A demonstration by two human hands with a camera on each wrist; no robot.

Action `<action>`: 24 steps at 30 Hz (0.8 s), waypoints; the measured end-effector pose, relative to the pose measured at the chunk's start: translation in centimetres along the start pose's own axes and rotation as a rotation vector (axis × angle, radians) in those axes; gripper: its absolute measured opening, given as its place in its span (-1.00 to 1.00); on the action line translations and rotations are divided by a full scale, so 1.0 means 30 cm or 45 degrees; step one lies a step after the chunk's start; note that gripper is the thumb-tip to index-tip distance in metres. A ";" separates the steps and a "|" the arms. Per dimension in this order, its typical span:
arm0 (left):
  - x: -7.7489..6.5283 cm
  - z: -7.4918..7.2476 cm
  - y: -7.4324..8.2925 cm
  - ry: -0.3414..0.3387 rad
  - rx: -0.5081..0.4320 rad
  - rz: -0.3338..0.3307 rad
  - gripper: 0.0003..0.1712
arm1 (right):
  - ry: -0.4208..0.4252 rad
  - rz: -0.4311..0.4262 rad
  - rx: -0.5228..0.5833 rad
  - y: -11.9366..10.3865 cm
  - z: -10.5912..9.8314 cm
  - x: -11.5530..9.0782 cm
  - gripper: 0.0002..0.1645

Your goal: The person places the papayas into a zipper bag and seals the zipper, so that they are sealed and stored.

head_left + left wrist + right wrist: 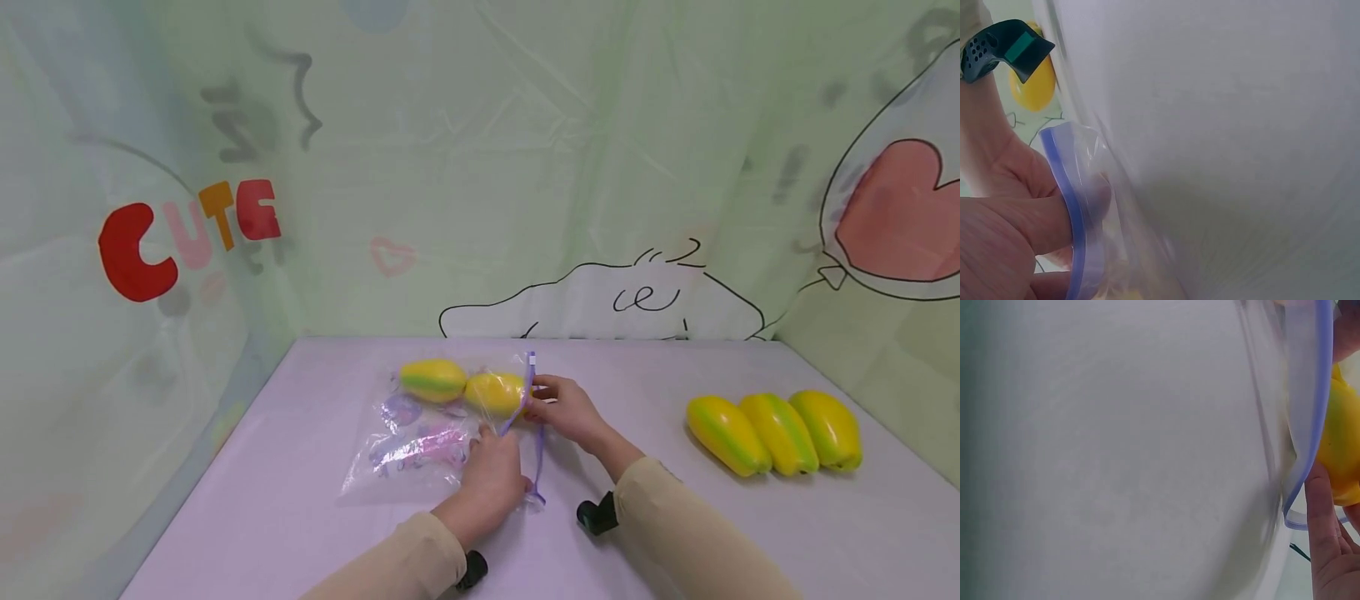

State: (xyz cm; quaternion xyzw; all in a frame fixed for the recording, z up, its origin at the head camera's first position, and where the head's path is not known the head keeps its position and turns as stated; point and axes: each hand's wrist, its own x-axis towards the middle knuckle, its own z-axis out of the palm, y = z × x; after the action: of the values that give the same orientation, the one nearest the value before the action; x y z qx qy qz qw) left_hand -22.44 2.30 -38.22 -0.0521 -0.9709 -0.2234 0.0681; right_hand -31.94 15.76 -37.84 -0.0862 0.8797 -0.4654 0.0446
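At the mouth of the clear bag (405, 467), a yellow fruit (495, 392) lies lengthwise from left to right, and that line is the relation that counts: its left end points into the bag, toward a second fruit (433, 381) lying deeper inside, while its right end sits by the purple zip strip (530, 371). The right hand (573, 412) is nearest that end, set to the right of it, fingers and thumb holding the fruit roughly in line with its long axis. The left hand (491, 475) is just beside the fruit on the side nearer the wearer, its fingers curled at the bag's rim; the left wrist view shows a digit reaching past the strip, behind clear plastic. In the head view the hands stand near each other but apart. The held fruit looks smooth, plump and longer than wide, bright yellow with a greenish patch in the right wrist view, and film glints over part of it. Well apart to the right, three similar fruits (778, 433) lie side by side on the pale lilac tabletop (255, 500).
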 end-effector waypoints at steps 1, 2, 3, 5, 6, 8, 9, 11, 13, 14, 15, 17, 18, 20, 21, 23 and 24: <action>-0.003 -0.001 0.002 0.006 0.008 0.003 -0.47 | 0.007 0.005 -0.004 0.001 -0.003 -0.002 -0.42; -0.004 -0.001 0.004 0.007 0.016 0.007 -0.48 | 0.013 0.014 -0.003 0.002 -0.006 -0.004 -0.42; -0.006 -0.001 0.006 0.008 0.019 0.010 -0.50 | 0.017 0.028 0.019 0.003 -0.008 -0.006 -0.42; -0.007 -0.002 0.009 0.011 0.029 0.015 -0.51 | 0.021 0.051 0.072 0.004 -0.009 -0.009 -0.42; -0.007 -0.002 0.009 0.010 0.031 0.018 -0.51 | 0.017 0.053 0.103 0.005 -0.008 -0.010 -0.42; -0.007 -0.002 0.011 0.010 0.038 0.021 -0.51 | 0.017 0.042 0.147 0.005 -0.003 -0.010 -0.41; -0.007 -0.002 0.011 0.010 0.042 0.022 -0.51 | 0.017 0.034 0.167 0.004 0.000 -0.011 -0.41; -0.004 -0.003 0.010 0.004 0.046 0.024 -0.50 | 0.032 0.010 0.154 0.003 0.008 -0.010 -0.41; -0.002 -0.004 0.010 -0.005 0.044 0.027 -0.49 | 0.045 0.011 0.130 0.000 0.013 -0.009 -0.40; -0.001 -0.004 0.009 -0.011 0.034 0.031 -0.49 | 0.049 0.022 0.122 -0.003 0.014 -0.009 -0.39; -0.001 -0.005 0.009 -0.017 0.026 0.032 -0.48 | 0.054 0.034 0.124 -0.004 0.016 -0.009 -0.40; 0.000 -0.007 0.008 -0.030 0.008 0.032 -0.48 | 0.060 0.051 0.128 -0.009 0.016 -0.007 -0.40; 0.000 -0.006 0.007 -0.030 0.004 0.036 -0.48 | 0.063 0.054 0.139 -0.011 0.016 -0.005 -0.41; 0.000 -0.006 0.005 -0.041 -0.008 0.035 -0.47 | 0.073 0.052 0.141 -0.014 0.016 -0.002 -0.42; 0.000 -0.006 0.005 -0.045 -0.009 0.034 -0.47 | 0.078 0.049 0.134 -0.014 0.016 0.001 -0.43; 0.000 -0.005 0.005 -0.056 -0.015 0.030 -0.47 | 0.085 0.053 0.126 -0.014 0.017 0.003 -0.46; 0.000 -0.005 0.006 -0.061 -0.017 0.029 -0.47 | 0.087 0.064 0.118 -0.013 0.017 0.004 -0.46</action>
State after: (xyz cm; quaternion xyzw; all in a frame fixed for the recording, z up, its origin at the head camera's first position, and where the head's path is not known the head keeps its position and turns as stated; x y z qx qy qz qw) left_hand -22.41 2.38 -38.02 -0.0688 -0.9701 -0.2278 0.0470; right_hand -31.94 15.10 -37.80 -0.0459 0.8602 -0.5070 0.0302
